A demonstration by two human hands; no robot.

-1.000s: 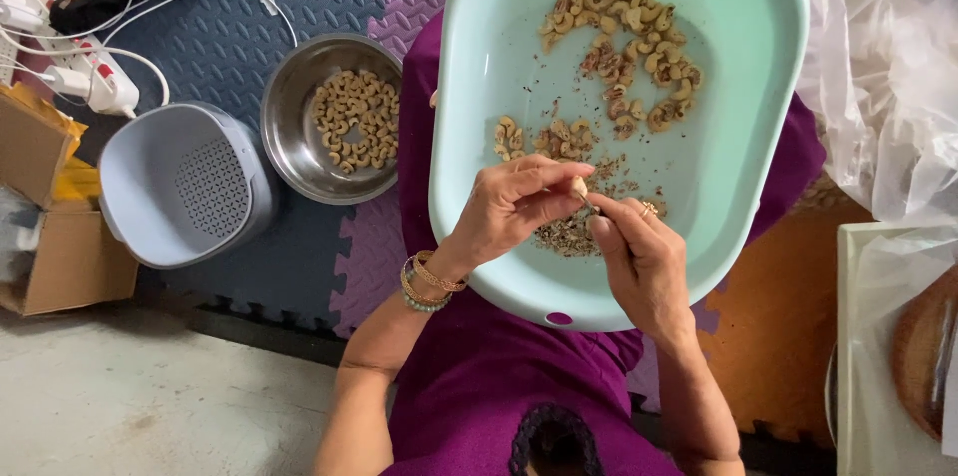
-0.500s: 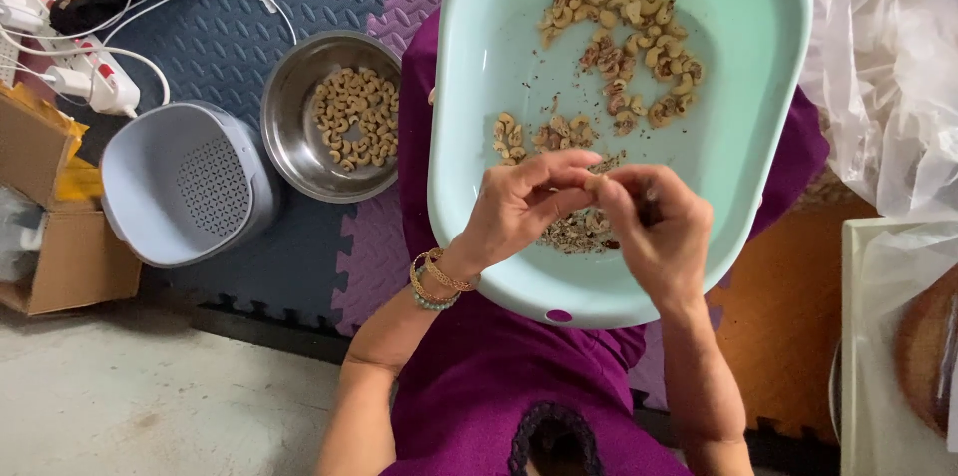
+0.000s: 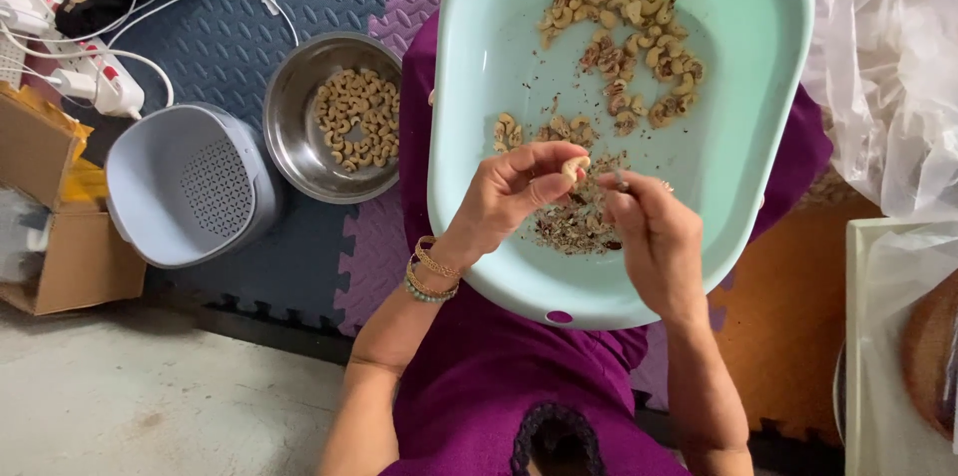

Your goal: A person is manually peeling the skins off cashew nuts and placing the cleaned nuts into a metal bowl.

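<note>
Left hand: the left hand [image 3: 514, 192] pinches a pale curved cashew nut [image 3: 573, 169] between thumb and fingertips, lifted a little higher than half a second ago.
Right hand: the right hand [image 3: 654, 237] is curled just beside it; the fingertips have parted from the nut, and I cannot tell whether they hold anything.
Basin: a mint-green oval plastic basin [image 3: 479, 117] on the lap holds husk scraps [image 3: 577, 227] under both hands and unpeeled nuts [image 3: 629, 47] at the far end, unchanged.
Bowl: a round steel bowl [image 3: 294, 137] of peeled nuts sits left on the mat.
</note>
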